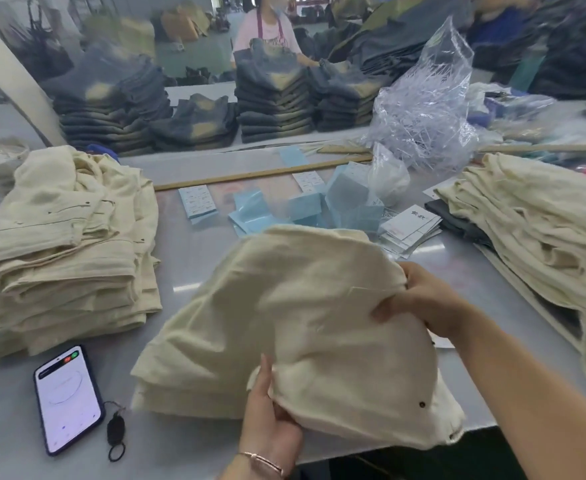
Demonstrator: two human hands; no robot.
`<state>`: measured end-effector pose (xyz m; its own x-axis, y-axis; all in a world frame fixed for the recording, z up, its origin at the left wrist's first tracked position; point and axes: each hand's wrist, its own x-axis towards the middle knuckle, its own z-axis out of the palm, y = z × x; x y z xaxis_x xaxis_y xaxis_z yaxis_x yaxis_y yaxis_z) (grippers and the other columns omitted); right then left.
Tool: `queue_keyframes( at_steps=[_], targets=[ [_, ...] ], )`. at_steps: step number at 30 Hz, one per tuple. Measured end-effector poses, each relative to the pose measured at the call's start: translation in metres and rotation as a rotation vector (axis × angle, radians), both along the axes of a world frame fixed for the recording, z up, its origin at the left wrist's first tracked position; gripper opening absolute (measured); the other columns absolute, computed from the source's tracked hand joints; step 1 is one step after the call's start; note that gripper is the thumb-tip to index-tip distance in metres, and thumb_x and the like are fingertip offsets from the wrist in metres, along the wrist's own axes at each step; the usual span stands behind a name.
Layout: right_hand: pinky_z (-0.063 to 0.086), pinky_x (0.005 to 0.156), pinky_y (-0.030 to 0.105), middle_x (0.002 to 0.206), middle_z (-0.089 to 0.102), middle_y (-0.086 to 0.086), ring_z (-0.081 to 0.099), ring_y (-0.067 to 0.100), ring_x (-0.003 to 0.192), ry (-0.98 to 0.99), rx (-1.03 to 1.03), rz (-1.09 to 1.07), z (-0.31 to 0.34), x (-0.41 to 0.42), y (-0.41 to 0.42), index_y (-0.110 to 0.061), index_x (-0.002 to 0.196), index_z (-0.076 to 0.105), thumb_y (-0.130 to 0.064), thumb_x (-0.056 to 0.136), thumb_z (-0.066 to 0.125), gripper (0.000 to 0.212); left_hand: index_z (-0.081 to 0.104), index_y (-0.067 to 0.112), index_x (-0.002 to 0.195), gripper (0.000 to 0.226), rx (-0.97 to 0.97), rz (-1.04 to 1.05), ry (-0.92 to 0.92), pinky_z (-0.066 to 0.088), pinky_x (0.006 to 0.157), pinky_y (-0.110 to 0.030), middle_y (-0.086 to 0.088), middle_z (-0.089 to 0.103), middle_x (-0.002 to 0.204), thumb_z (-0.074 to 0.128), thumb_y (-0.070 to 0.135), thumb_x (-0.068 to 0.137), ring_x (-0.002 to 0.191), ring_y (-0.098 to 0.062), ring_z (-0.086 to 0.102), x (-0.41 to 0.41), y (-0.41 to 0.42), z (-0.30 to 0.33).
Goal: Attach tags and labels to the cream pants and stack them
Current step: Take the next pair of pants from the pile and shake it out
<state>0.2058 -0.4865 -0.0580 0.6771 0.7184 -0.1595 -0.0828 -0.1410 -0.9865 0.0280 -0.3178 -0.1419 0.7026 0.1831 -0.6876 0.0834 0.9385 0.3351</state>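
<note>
Both hands grip one pair of cream pants (295,323) at the table's (194,258) near edge: left hand (271,420) underneath, right hand (419,303) bunching fabric. Loose grip like that, the fold could easily flop open.

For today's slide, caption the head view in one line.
Both hands, left hand and right hand, grip cream pants between two stacks.

The folded cream cotton pants (295,327) hide most fingers of both hands (423,303). At three o'clock, the loose cream pants pile (541,230) is cut by the edge. At twelve, a seated person in pink (267,26) is blurred; print on the white paper tags (411,225) is unreadable.
</note>
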Motion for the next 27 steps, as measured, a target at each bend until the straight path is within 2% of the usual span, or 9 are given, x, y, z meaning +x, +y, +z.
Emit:
queue_keyframes(
  at_steps=[3, 8, 11, 13, 15, 17, 20, 24, 27],
  targets=[
    [0.056, 0.058, 0.032, 0.08, 0.074, 0.01, 0.072, 0.026, 0.072, -0.032, 0.106, 0.008, 0.028, 0.002, -0.008, -0.012, 0.085, 0.075, -0.003, 0.042, 0.078, 0.044, 0.058, 0.008, 0.132, 0.052, -0.044, 0.043, -0.062, 0.036, 0.109, -0.052, -0.023, 0.059, 0.13, 0.054, 0.041, 0.092, 0.122, -0.038, 0.055, 0.01, -0.001, 0.023],
    [0.056, 0.064, 0.039, 0.082, 0.073, 0.01, 0.071, 0.029, 0.076, -0.107, 0.221, -0.026, 0.068, 0.013, -0.033, -0.012, 0.086, 0.074, 0.0, 0.04, 0.078, 0.047, 0.079, 0.006, 0.086, 0.034, -0.085, -0.043, -0.244, 0.055, 0.084, -0.05, -0.016, 0.074, 0.095, 0.06, 0.034, 0.08, 0.083, -0.034, 0.072, 0.024, -0.022, 0.06],
    [0.057, 0.063, 0.034, 0.079, 0.074, 0.005, 0.071, 0.023, 0.073, -0.158, 0.282, -0.024, 0.087, 0.021, -0.061, -0.014, 0.081, 0.075, 0.013, 0.051, 0.071, 0.041, 0.077, 0.007, 0.075, 0.033, 0.004, -0.111, -0.369, 0.059, 0.064, -0.05, -0.013, 0.074, 0.079, 0.079, 0.022, 0.045, 0.069, -0.031, 0.072, 0.036, -0.035, 0.078],
    [0.056, 0.06, 0.031, 0.078, 0.073, 0.005, 0.07, 0.022, 0.069, -0.196, 0.285, -0.09, 0.099, 0.031, -0.089, -0.01, 0.082, 0.074, 0.014, 0.053, 0.069, 0.037, 0.074, 0.006, 0.08, 0.059, 0.121, -0.112, -0.425, 0.057, 0.07, -0.048, -0.013, 0.073, 0.08, 0.084, 0.015, 0.022, 0.073, -0.032, 0.071, 0.057, -0.046, 0.093],
    [0.055, 0.062, 0.033, 0.081, 0.071, 0.009, 0.069, 0.024, 0.071, -0.234, 0.279, -0.225, 0.112, 0.047, -0.123, -0.002, 0.09, 0.069, 0.008, 0.049, 0.076, 0.043, 0.073, 0.002, 0.078, 0.054, 0.302, -0.14, -0.446, 0.057, 0.07, -0.038, -0.015, 0.07, 0.077, 0.078, 0.019, 0.027, 0.074, -0.03, 0.069, 0.084, -0.061, 0.113],
    [0.055, 0.064, 0.033, 0.083, 0.072, 0.008, 0.07, 0.024, 0.076, -0.298, 0.277, -0.363, 0.132, 0.063, -0.165, -0.005, 0.091, 0.07, 0.004, 0.051, 0.079, 0.042, 0.071, -0.008, 0.091, 0.044, 0.472, -0.176, -0.417, 0.059, 0.061, -0.027, -0.017, 0.067, 0.082, 0.067, 0.019, 0.056, 0.077, -0.027, 0.069, 0.12, -0.086, 0.133],
    [0.055, 0.059, 0.026, 0.08, 0.075, 0.002, 0.072, 0.017, 0.072, -0.44, 0.244, -0.51, 0.162, 0.086, -0.232, -0.017, 0.082, 0.074, 0.002, 0.064, 0.078, 0.027, 0.048, -0.007, 0.132, 0.049, 0.576, -0.229, -0.448, 0.048, 0.09, -0.04, -0.021, 0.054, 0.114, 0.041, 0.013, 0.088, 0.105, -0.034, 0.056, 0.182, -0.133, 0.164],
    [0.058, 0.072, 0.037, 0.09, 0.074, 0.005, 0.071, 0.022, 0.08, -0.58, 0.051, -0.75, 0.181, 0.118, -0.311, -0.022, 0.095, 0.066, -0.01, 0.07, 0.077, 0.03, 0.065, 0.002, 0.086, 0.03, 0.676, -0.42, -0.638, 0.055, 0.058, -0.025, -0.01, 0.066, 0.067, 0.047, 0.013, 0.065, 0.058, -0.023, 0.064, 0.251, -0.219, 0.234],
    [0.053, 0.068, 0.025, 0.09, 0.067, -0.007, 0.065, 0.009, 0.079, -0.675, 0.004, -0.986, 0.192, 0.132, -0.359, -0.03, 0.094, 0.057, -0.018, 0.072, 0.077, 0.032, 0.062, 0.005, 0.083, 0.025, 0.745, -0.536, -0.681, 0.051, 0.062, -0.028, -0.01, 0.06, 0.066, 0.039, 0.015, 0.078, 0.063, -0.026, 0.059, 0.302, -0.276, 0.286]
  ],
)
